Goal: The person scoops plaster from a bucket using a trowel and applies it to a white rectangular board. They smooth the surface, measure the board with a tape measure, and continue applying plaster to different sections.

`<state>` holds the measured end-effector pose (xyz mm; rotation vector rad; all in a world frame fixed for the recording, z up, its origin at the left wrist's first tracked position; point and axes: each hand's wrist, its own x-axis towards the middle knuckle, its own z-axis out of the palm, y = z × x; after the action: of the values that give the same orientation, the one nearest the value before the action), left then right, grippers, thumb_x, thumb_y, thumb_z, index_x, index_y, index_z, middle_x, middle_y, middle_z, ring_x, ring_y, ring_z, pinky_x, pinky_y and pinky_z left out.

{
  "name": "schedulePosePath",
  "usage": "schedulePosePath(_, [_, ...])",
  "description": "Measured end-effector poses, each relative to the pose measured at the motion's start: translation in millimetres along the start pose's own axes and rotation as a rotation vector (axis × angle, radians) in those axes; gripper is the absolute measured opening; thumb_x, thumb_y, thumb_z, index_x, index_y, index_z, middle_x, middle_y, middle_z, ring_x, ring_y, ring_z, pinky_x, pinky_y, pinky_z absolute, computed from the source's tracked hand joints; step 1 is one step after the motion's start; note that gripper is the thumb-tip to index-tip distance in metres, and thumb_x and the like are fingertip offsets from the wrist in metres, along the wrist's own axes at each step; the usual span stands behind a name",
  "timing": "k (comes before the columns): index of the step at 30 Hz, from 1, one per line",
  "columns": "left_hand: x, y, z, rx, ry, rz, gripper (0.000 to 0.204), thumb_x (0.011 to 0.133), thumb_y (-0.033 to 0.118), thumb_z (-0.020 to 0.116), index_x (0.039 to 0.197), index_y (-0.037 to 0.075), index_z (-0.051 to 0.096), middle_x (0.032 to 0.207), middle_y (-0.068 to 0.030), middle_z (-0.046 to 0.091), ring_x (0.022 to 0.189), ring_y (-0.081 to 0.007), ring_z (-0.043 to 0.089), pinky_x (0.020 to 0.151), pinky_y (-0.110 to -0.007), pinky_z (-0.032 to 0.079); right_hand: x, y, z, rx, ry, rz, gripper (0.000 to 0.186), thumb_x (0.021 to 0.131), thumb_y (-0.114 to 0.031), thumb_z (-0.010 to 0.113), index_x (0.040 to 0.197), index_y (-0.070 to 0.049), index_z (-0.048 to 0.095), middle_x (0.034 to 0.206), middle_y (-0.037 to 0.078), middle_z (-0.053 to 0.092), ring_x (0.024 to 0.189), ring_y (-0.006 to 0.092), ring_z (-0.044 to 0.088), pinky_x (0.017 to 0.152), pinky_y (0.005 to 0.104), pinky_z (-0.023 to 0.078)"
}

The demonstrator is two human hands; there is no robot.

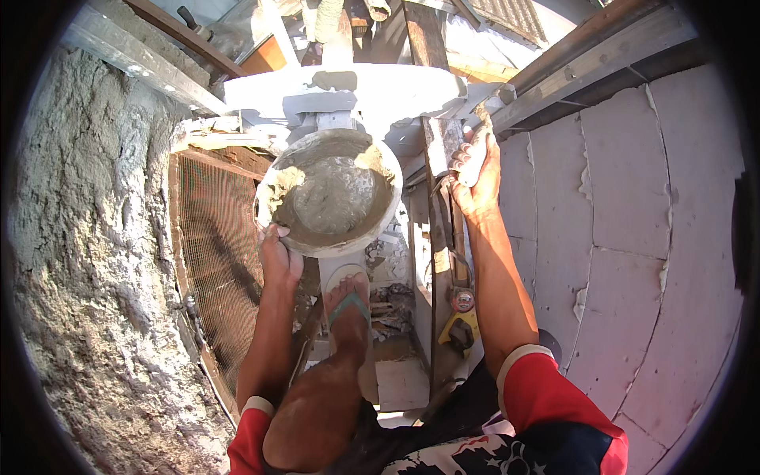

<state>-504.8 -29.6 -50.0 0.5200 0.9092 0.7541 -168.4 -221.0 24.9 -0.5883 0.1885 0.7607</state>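
Note:
My left hand (280, 255) grips the near left rim of a round, mortar-smeared basin (269, 231). Grey wet mortar (286, 186) clings to its inner wall in lumps, with a thinner layer over the bottom. Out to the right, beside the block wall, my raised right hand (477, 170) is closed round the handle of a trowel (497, 98). Mortar coats the trowel's neck, and its blade is seen at a slant, so its full shape is unclear. The trowel is apart from the basin.
A rough plastered wall (95, 214) rises at left, and a pale block wall (625, 182) at right. A mesh screen (218, 253) leans left of my sandalled foot (348, 297), which rests on a narrow plank. Below my right forearm lie a tape measure (461, 299) and a yellow-handled tool (459, 332).

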Motion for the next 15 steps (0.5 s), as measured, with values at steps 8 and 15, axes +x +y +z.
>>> schedulePosePath(8, [-28, -13, 36, 0.123, -0.048, 0.1, 0.013, 0.095, 0.004, 0.054, 0.106, 0.001, 0.06, 0.102, -0.0107, 0.063, 0.095, -0.0212, 0.062, 0.092, -0.038, 0.051, -155, -72, 70, -1.457, -0.137, 0.334, 0.031, 0.103, -0.023, 0.063, 0.128, -0.005, 0.06, 0.087, 0.003, 0.066, 0.064, 0.0145, 0.061, 0.059, 0.0323, 0.053])
schedulePosePath(15, [-67, -4, 97, 0.362, -0.14, 0.149, 0.057, 0.091, 0.0, 0.052, 0.147, 0.0, 0.048, 0.138, -0.0071, 0.057, 0.123, -0.0168, 0.055, 0.105, -0.032, 0.044, -105, -33, 60, -2.366, -0.632, 0.22, 0.043, 0.092, -0.035, 0.072, 0.118, -0.001, 0.067, 0.09, 0.023, 0.072, 0.084, 0.0408, 0.069, 0.081, 0.0455, 0.055])
